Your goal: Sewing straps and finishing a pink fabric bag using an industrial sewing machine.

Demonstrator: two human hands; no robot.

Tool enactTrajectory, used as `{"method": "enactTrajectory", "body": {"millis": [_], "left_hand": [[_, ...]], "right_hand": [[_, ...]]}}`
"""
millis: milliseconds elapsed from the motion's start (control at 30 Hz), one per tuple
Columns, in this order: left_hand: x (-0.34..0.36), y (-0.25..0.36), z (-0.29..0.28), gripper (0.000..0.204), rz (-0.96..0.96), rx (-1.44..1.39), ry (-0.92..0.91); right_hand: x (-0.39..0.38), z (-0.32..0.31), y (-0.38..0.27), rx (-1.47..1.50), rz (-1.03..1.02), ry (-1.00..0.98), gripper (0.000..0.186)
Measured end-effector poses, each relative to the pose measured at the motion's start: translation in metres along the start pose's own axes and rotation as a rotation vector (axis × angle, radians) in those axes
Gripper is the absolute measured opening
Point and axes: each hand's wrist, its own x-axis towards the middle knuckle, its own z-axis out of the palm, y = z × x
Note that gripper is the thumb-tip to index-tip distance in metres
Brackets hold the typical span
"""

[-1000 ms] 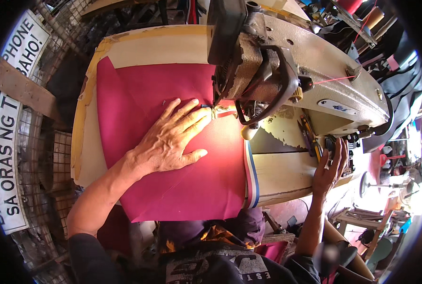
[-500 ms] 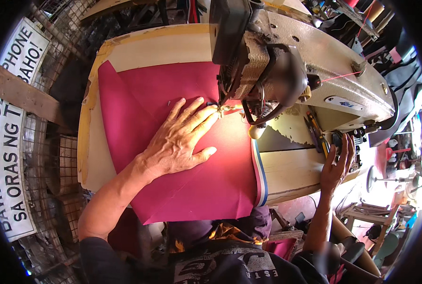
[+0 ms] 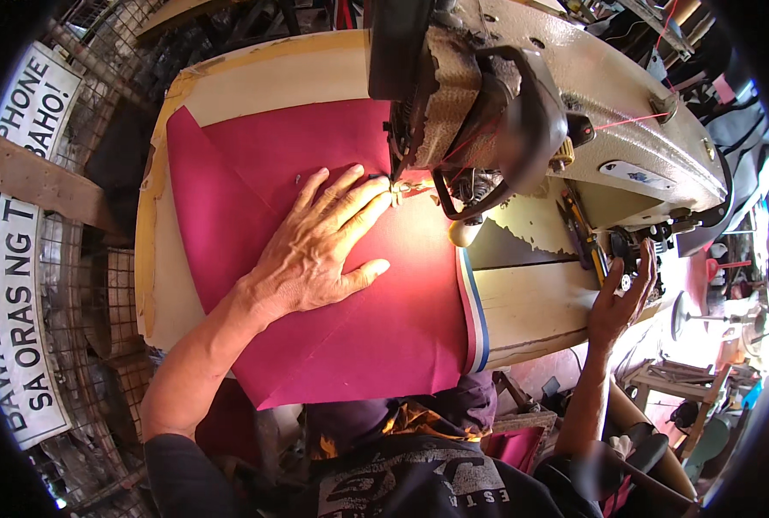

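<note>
Under my left hand [image 3: 311, 246] lies a sheet of deep pink cloth [image 3: 384, 345]. The hand is spread flat, its fingertips right beside the presser foot [image 3: 395, 190] of a sewing machine [image 3: 592, 95]. The cloth runs beneath the needle area, lit there by a small lamp [image 3: 464, 235]. At the right end of the machine, my right hand [image 3: 617, 298] is raised with its fingers stretched and apart, next to small metal parts and a wheel [image 3: 626, 283]. Whether it touches them I cannot tell. A striped ribbon [image 3: 472, 319] runs along the cloth's right edge.
The machine stands on a worn pale tabletop [image 3: 531, 311] with yellowed edges. Screwdriver-like tools [image 3: 581, 233] lie under the machine's arm. Red thread [image 3: 630, 121] runs over the machine. Wire mesh and a white sign [image 3: 22, 319] stand at the left, wooden stools and clutter at the right.
The view has shifted slightly. My right hand's fingers have shifted a little, and more of the small wheel shows beside them. My left hand still lies flat on the cloth by the presser foot.
</note>
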Motion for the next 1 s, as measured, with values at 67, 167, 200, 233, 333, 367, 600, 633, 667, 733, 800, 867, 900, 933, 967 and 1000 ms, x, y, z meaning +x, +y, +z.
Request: {"method": "enactTrajectory", "body": {"millis": [67,167,200,233,333,367,600,633,667,733,800,867,900,933,967,1000], "left_hand": [[0.000,0.000,0.001,0.073,-0.002,0.006,0.009],[0.000,0.000,0.003,0.076,-0.031,0.002,0.025],[0.001,0.001,0.004,0.077,-0.038,0.004,0.016],[0.001,0.001,0.004,0.078,-0.044,0.005,0.007],[0.001,0.002,0.001,0.078,-0.042,0.039,-0.019],[0.001,0.002,0.001,0.078,-0.042,0.038,-0.021],[-0.001,0.001,0.004,0.078,-0.039,0.028,0.008],[-0.002,0.001,0.004,0.078,-0.042,0.032,-0.005],[-0.002,0.002,0.003,0.078,-0.042,0.033,-0.002],[-0.005,0.005,0.002,0.079,-0.031,0.019,-0.013],[-0.004,0.009,-0.001,0.079,-0.022,0.009,-0.004],[-0.004,0.009,-0.001,0.079,-0.034,-0.005,-0.018],[-0.006,0.006,0.001,0.079,-0.039,-0.008,-0.024],[-0.007,0.004,0.004,0.079,-0.043,-0.009,-0.025],[-0.006,0.004,0.003,0.079,-0.036,-0.007,-0.015],[-0.005,0.004,0.002,0.079,-0.031,-0.008,-0.010]], "right_hand": [[0.001,-0.002,0.001,-0.016,-0.014,0.016,0.042],[-0.002,0.000,0.005,-0.019,-0.011,0.021,0.040],[-0.002,0.001,0.006,-0.018,-0.018,0.022,0.039],[-0.001,0.001,0.005,-0.019,-0.018,0.021,0.039],[-0.002,-0.002,0.004,-0.004,-0.023,0.054,0.031],[-0.003,-0.004,0.006,-0.066,-0.027,0.002,0.027],[-0.003,-0.003,0.001,-0.110,-0.005,-0.037,0.020],[-0.003,-0.003,-0.001,-0.099,0.015,-0.034,0.020],[-0.002,-0.002,-0.001,-0.088,0.035,-0.030,0.020],[-0.002,-0.002,0.000,-0.073,0.040,-0.022,0.020],[-0.004,-0.005,0.005,-0.064,0.045,-0.011,0.021],[-0.006,-0.004,0.011,-0.021,0.015,0.000,0.030],[-0.007,0.000,0.008,-0.019,0.016,-0.009,0.030],[-0.003,0.003,0.003,-0.023,-0.017,0.028,0.036],[0.005,0.000,-0.001,-0.034,-0.052,0.078,0.043],[0.013,-0.005,0.001,-0.039,-0.053,0.083,0.043]]}}
